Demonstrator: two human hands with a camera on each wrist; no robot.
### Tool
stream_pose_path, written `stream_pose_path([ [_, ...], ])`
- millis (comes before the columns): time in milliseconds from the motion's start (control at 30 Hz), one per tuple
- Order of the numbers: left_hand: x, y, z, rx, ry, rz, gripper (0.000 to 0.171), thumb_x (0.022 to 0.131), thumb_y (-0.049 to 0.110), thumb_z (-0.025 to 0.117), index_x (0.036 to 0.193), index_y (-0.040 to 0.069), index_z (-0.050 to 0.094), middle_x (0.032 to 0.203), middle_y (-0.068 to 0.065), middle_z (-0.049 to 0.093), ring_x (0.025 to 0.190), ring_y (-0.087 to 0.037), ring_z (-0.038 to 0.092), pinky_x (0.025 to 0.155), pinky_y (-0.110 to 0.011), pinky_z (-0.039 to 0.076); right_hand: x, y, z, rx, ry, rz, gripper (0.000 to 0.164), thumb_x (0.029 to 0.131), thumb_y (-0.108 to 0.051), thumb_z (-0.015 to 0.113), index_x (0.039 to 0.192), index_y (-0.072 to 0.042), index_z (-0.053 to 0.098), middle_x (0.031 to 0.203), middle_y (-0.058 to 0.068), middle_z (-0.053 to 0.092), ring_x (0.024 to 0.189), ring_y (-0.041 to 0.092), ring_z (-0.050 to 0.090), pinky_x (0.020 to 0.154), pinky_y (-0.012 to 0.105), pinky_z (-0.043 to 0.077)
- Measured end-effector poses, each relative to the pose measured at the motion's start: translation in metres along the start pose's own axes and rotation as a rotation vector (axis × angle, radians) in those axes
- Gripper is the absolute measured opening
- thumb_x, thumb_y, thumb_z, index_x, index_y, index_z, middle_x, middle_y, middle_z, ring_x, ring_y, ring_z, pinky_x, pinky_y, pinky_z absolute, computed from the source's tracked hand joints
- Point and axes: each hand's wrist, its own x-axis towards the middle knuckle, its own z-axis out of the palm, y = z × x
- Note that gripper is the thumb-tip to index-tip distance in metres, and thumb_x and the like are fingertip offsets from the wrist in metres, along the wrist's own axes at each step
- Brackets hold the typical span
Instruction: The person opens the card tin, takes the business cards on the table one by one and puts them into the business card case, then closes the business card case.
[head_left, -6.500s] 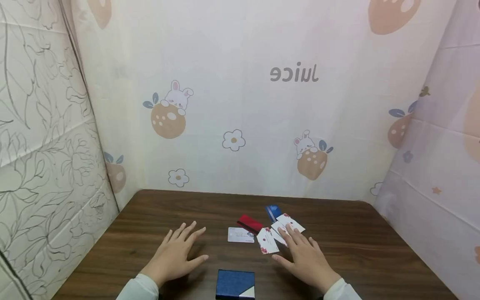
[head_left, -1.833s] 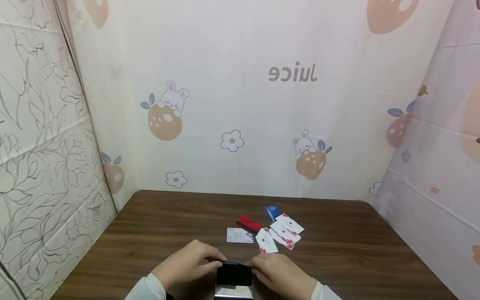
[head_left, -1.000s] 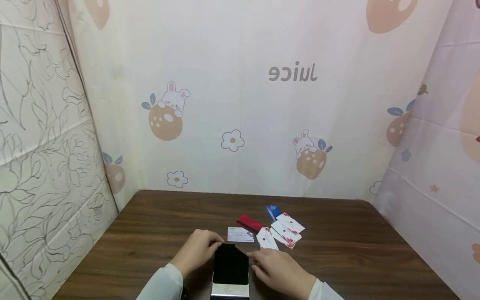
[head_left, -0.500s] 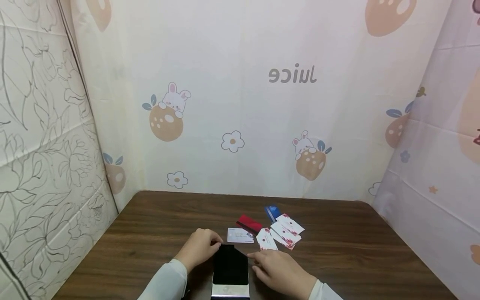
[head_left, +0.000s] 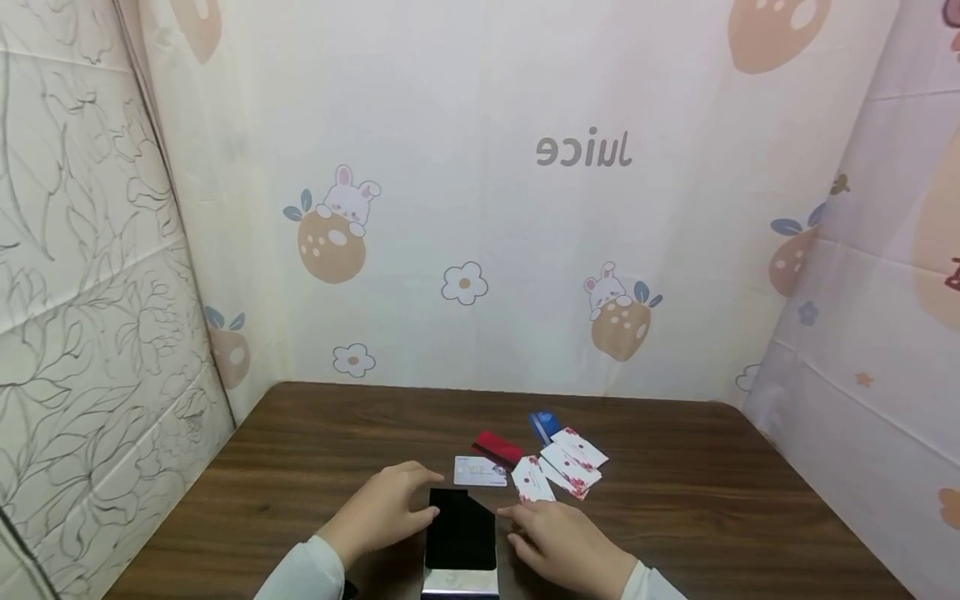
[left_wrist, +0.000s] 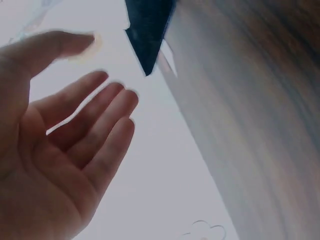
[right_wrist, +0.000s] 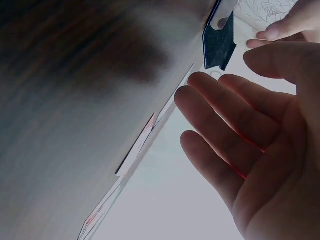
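Observation:
A card holder [head_left: 461,533] lies open at the front of the table, its black lining up and a silvery strip at the near end. To its left is my left hand [head_left: 384,510], fingers loosely extended and thumb over the lid's edge in the head view. The left wrist view shows that palm holding nothing, with the dark lid [left_wrist: 148,37] beyond the fingertips. My right hand [head_left: 567,542] is on the other side, index fingertip close to the lid's right edge. In the right wrist view its fingers [right_wrist: 227,122] are gently bent around nothing.
Behind the holder lie a white card [head_left: 478,472], a red card [head_left: 498,448] and a blue card [head_left: 543,427]. Several white cards with red flowers [head_left: 572,468] overlap to the right. A patterned curtain [head_left: 465,208] hangs behind the wooden table [head_left: 337,425].
The holder was shut at first, its blue cover up; both hands then lifted the lid back. Since half a second ago my left hand has let go of the lid's corner and drawn back left.

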Motion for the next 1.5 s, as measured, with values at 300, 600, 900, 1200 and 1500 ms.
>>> stream_pose_path([
  [300, -0.009, 0.012, 0.004, 0.059, -0.186, 0.087, 0.068, 0.081, 0.041, 0.084, 0.135, 0.004, 0.062, 0.136, -0.011, 0.059, 0.121, -0.023, 0.058, 0.098, -0.039, 0.05, -0.002, 0.002, 0.001, 0.006, 0.004, 0.005, 0.025, 0.096, -0.019, 0.066, 0.118, -0.01, 0.071, 0.093, -0.011, 0.066, 0.072, -0.001, 0.047, 0.063, 0.023, 0.047],
  [600, -0.014, 0.009, 0.009, 0.112, -0.253, 0.067, 0.097, 0.074, 0.061, 0.082, 0.143, 0.0, 0.052, 0.149, -0.017, 0.048, 0.135, -0.032, 0.046, 0.104, -0.043, 0.045, -0.006, 0.006, 0.001, 0.03, -0.03, 0.016, 0.028, 0.098, -0.021, 0.065, 0.123, -0.01, 0.069, 0.102, -0.007, 0.07, 0.081, -0.001, 0.055, 0.073, 0.029, 0.054],
  [900, -0.017, 0.004, 0.009, 0.071, -0.273, 0.043, 0.105, 0.072, 0.063, 0.082, 0.145, -0.004, 0.047, 0.152, -0.02, 0.042, 0.14, -0.039, 0.039, 0.107, -0.048, 0.042, -0.011, 0.01, 0.0, 0.026, -0.033, 0.001, 0.03, 0.099, -0.025, 0.065, 0.125, -0.01, 0.068, 0.111, -0.004, 0.07, 0.093, 0.004, 0.061, 0.081, 0.034, 0.056],
  [1200, -0.016, -0.001, 0.012, 0.028, -0.284, 0.01, 0.107, 0.071, 0.066, 0.081, 0.145, -0.004, 0.047, 0.154, -0.02, 0.04, 0.141, -0.038, 0.038, 0.107, -0.051, 0.04, -0.017, 0.009, -0.005, 0.014, -0.085, 0.016, 0.053, 0.099, -0.053, 0.057, 0.136, -0.014, 0.062, 0.135, -0.003, 0.061, 0.12, 0.018, 0.058, 0.096, 0.048, 0.051],
  [1500, -0.018, -0.004, 0.009, 0.019, -0.303, 0.012, 0.104, 0.071, 0.066, 0.081, 0.145, -0.001, 0.049, 0.153, -0.016, 0.042, 0.141, -0.038, 0.037, 0.106, -0.052, 0.041, -0.022, 0.013, -0.005, 0.01, -0.083, 0.022, 0.065, 0.098, -0.061, 0.052, 0.145, -0.015, 0.054, 0.14, -0.001, 0.057, 0.124, 0.019, 0.055, 0.097, 0.053, 0.049],
])
